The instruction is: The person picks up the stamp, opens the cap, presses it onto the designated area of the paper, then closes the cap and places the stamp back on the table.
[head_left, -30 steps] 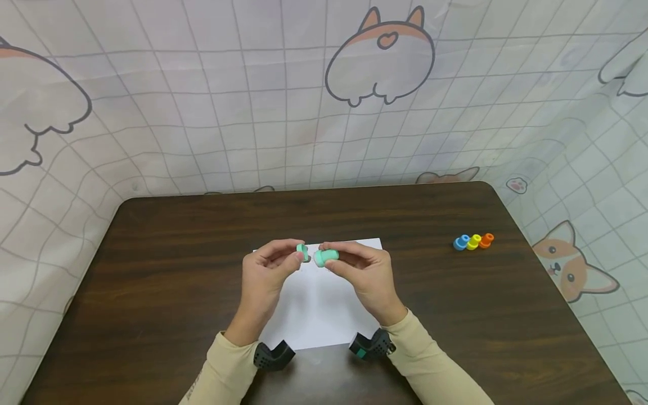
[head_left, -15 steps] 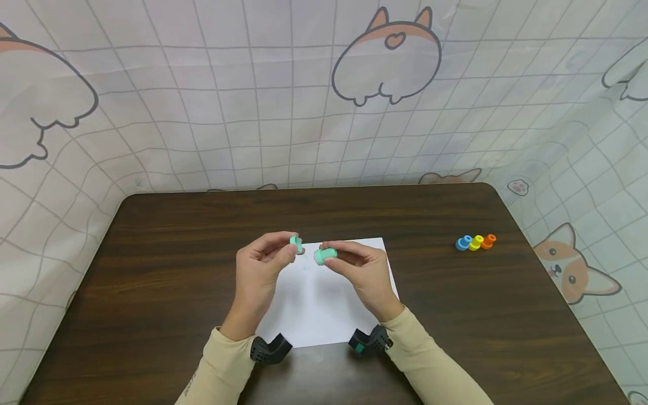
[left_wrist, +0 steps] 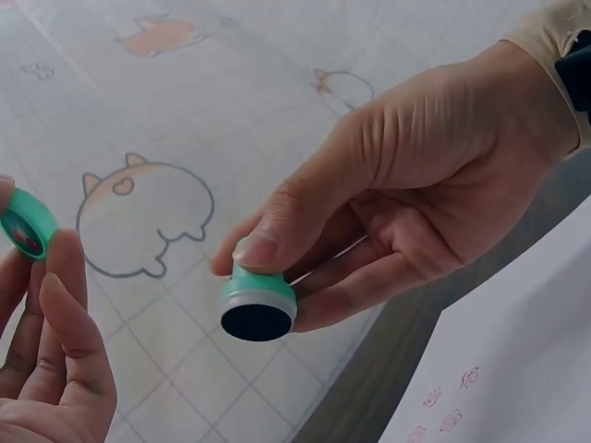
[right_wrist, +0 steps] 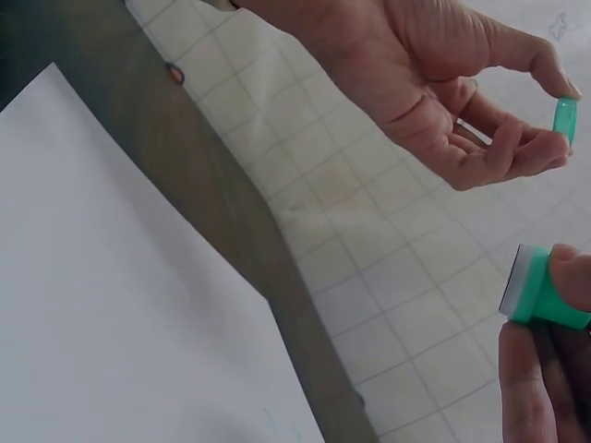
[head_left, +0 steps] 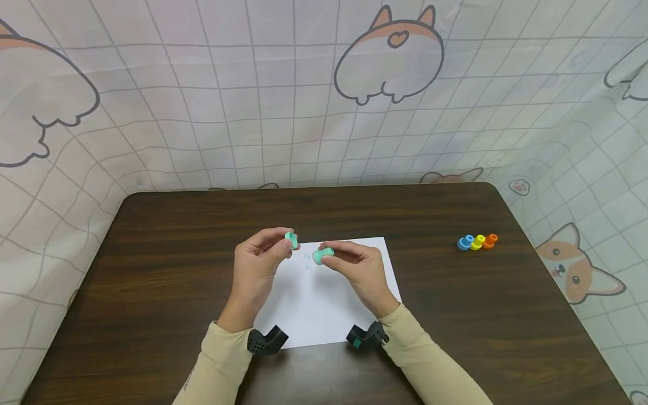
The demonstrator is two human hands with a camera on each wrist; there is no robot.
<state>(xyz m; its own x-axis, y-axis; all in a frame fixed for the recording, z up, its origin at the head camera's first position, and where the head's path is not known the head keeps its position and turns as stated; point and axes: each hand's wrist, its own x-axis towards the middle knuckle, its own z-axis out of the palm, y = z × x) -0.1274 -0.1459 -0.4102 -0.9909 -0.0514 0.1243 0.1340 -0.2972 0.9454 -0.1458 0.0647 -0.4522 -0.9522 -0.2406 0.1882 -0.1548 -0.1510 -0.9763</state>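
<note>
Head view first: smooth, mint-green plastic shows in both hands above the dark, wood-grained table (head_left: 152, 253). The left hand (head_left: 259, 256) pinches a shallow round cap (head_left: 291, 239), its hollow side showing; thumb and fingers grip it by the rim at their very tips. The right hand (head_left: 361, 264) holds a small stamp (head_left: 320, 256), a stubby cylinder that widens towards one end. From the left wrist, that wide end shows a pale collar and a flat, round, dark face clear of the fingers, while the thumb presses on the green narrower part. From the right wrist, cap and stamp are plainly apart, facing across a gap.

Matte white paper (head_left: 324, 309) lies flat beneath the hands, with small reddish prints in the left wrist view and faint bluish ones near its far edge. Glossy pieces of blue (head_left: 466, 242), yellow (head_left: 477, 242) and orange plastic stand side by side near the table's right side. Behind hangs a softly wrinkled white cloth (head_left: 228, 101) with a grid and cartoon corgis.
</note>
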